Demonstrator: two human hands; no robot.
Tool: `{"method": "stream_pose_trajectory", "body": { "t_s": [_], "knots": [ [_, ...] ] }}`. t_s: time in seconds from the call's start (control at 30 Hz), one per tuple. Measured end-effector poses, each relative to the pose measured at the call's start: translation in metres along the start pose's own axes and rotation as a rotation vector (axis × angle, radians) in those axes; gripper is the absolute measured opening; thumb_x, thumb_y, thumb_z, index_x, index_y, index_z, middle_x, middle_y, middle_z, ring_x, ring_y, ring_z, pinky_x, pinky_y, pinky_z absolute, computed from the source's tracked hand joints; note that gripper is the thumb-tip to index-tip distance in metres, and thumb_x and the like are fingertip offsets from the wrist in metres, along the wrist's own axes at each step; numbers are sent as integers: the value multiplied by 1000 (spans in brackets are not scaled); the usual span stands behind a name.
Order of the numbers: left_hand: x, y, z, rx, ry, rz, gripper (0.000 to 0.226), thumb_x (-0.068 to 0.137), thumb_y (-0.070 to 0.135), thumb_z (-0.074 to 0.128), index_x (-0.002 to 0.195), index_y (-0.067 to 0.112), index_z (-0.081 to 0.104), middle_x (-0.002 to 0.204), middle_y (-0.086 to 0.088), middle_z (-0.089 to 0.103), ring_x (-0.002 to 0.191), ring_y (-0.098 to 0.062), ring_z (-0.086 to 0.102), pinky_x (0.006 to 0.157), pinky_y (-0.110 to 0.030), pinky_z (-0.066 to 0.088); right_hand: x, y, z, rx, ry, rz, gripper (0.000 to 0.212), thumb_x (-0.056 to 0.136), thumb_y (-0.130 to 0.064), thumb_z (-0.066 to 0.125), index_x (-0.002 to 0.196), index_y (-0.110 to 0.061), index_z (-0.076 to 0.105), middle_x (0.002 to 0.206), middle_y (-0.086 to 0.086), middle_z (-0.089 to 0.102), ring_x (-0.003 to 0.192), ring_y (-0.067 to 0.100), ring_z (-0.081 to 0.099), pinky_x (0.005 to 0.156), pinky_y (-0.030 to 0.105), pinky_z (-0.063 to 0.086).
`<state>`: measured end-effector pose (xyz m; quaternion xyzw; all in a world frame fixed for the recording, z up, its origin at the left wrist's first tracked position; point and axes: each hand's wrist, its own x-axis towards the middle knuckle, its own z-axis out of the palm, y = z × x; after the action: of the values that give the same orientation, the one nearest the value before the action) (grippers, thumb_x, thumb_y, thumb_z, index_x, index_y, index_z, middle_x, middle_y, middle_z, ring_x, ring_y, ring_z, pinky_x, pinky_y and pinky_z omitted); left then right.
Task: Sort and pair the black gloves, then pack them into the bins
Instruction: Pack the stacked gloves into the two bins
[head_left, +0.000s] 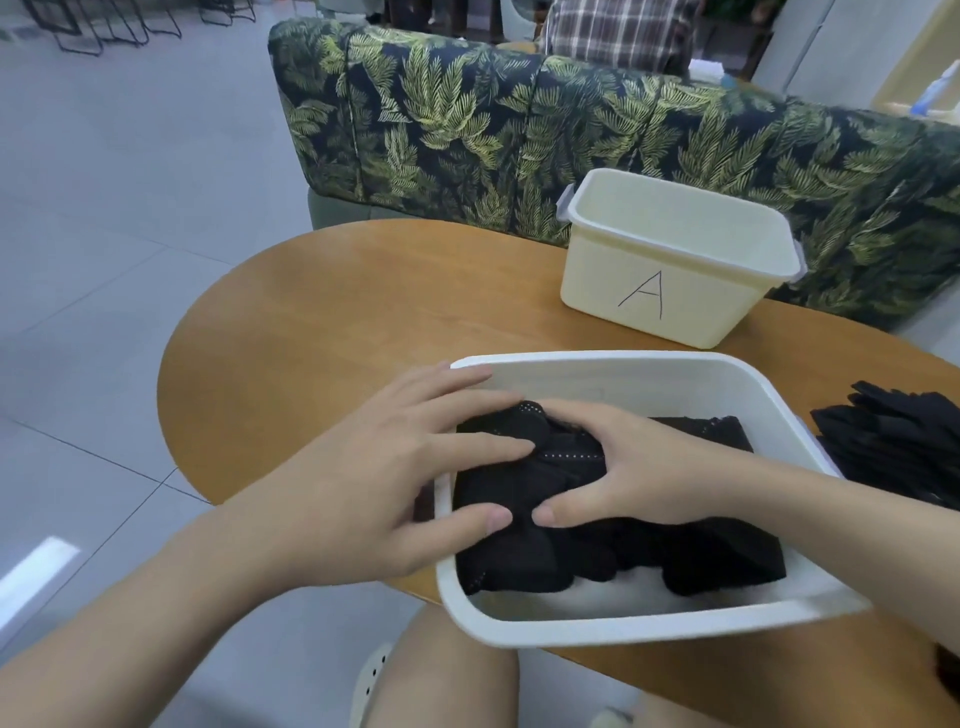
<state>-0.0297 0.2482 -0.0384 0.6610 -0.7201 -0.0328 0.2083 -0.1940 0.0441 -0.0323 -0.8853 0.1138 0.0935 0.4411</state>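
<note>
Both hands, left hand (395, 467) and right hand (618, 467), press black gloves (545, 540) down in white bin (597, 623); cream bin (670, 306) behind on table (337, 312)

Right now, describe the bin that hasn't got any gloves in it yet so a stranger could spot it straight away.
Start at the oval wooden table in front of the leaf-patterned sofa. At its far side stands the cream bin, beyond the larger white bin where both hands press on black gloves. It alone bears a handwritten letter A, and no gloves show in it.
</note>
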Motion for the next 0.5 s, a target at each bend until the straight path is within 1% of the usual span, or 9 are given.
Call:
{"method": "stream_pose_trajectory", "body": {
  "t_s": [0.13, 0.23, 0.33, 0.4, 0.47, 0.5],
  "knots": [
    [2, -6, 5, 14, -84, -39, 52, 102, 61, 41, 147, 37, 52, 163, 16, 33, 157, -6, 7, 128, -38, 6, 17, 12, 2, -57, -68, 27, 61, 83, -35, 84, 135, -43, 53, 126, -20, 66, 116, 4, 64, 100, 35, 54],
    [2, -8, 7, 32, -94, -41, 55, 102, 62, 36, 146, 35, 54, 163, 12, 34, 157, -7, 5, 128, -37, 3, 28, 21, 3, -83, -128, 72, 57, 81, -44, 83, 130, -43, 54, 122, -20, 67, 113, 4, 65, 99, 38, 54],
    [4, -9, 8, 36, -99, -35, 55, 101, 61, 37, 144, 34, 57, 162, 10, 37, 157, -7, 5, 128, -36, 2, 36, 24, 0, -147, -241, 159, 52, 82, -53, 79, 127, -45, 54, 117, -24, 69, 108, -1, 66, 101, 34, 52],
    [4, -10, 9, 24, -102, -37, 53, 100, 59, 40, 143, 33, 58, 161, 11, 37, 157, -6, 5, 128, -36, 2, 40, 22, 0, -182, -315, 201, 47, 84, -57, 76, 125, -43, 56, 115, -23, 70, 106, 0, 67, 102, 35, 52],
    [4, -10, 10, 11, -104, -38, 52, 100, 56, 41, 143, 33, 58, 162, 11, 36, 157, -6, 4, 128, -37, 2, 42, 21, 3, -233, -321, 203, 46, 84, -60, 74, 124, -42, 57, 114, -21, 71, 105, 2, 67, 101, 36, 53],
    [4, -10, 9, 5, -105, -40, 52, 100, 55, 41, 144, 33, 57, 162, 11, 35, 157, -6, 4, 128, -37, 2, 43, 21, 5, -265, -305, 203, 49, 83, -63, 73, 124, -42, 56, 115, -21, 70, 106, 3, 67, 101, 36, 53]
  ]
}}
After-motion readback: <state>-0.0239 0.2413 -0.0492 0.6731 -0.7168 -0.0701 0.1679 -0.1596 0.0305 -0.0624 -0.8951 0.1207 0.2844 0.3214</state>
